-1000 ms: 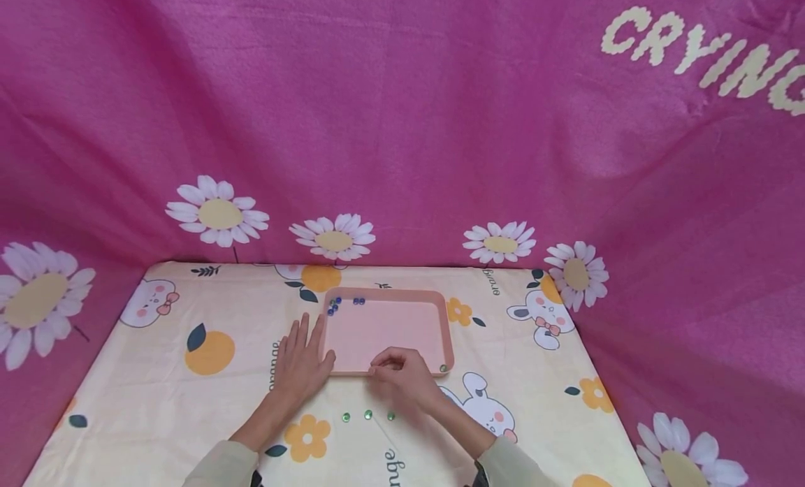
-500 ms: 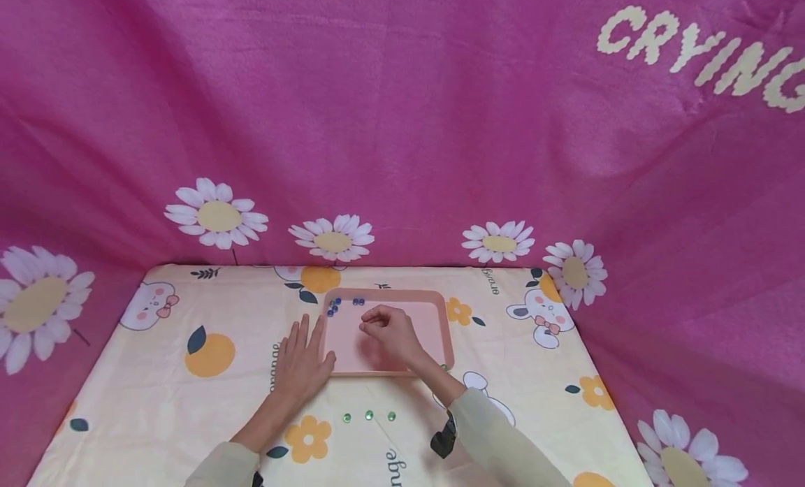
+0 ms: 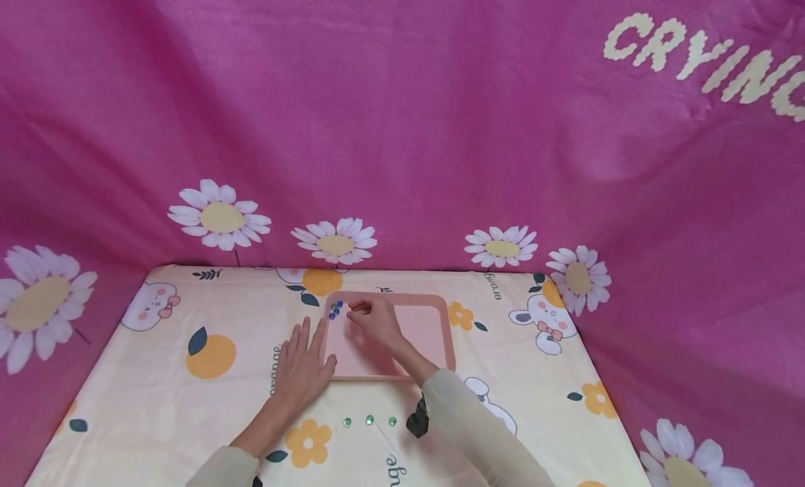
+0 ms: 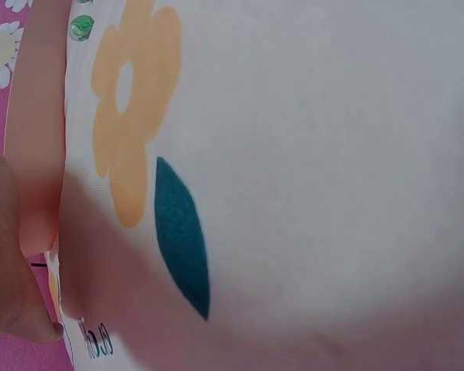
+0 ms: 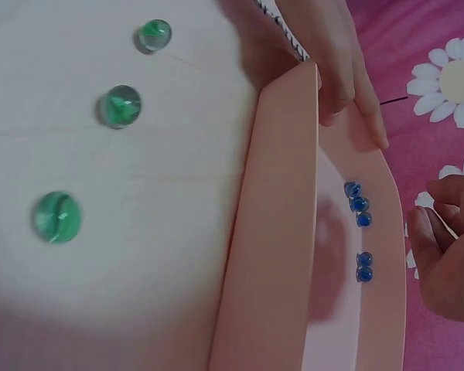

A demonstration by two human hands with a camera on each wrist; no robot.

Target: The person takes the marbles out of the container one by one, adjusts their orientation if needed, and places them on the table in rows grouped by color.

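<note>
A shallow pink tray (image 3: 445,333) lies on the table. My left hand (image 3: 302,369) rests spread by its left side, its thumb near the front left corner. My right hand (image 3: 377,322) hovers over the tray's far left part, fingers curled towards the thumb; I cannot tell whether something is between them. Several blue marbles (image 3: 339,304) sit in the far left corner. The right wrist view shows a blue pair (image 5: 364,267) a little apart from the others; the right hand hides it in the head view. Three green-swirled marbles (image 3: 370,420) lie in a row before the tray.
A cream tablecloth (image 3: 251,403) printed with oranges, flowers and rabbits covers the table. Behind and beside it hangs a magenta curtain (image 3: 402,124) with daisies. The right sleeve (image 3: 478,424) crosses the tray's near right corner.
My right hand has moved from the tray's near rim to its far left part. Its arm now covers the green marble in the near right corner. The left hand has stayed put.
</note>
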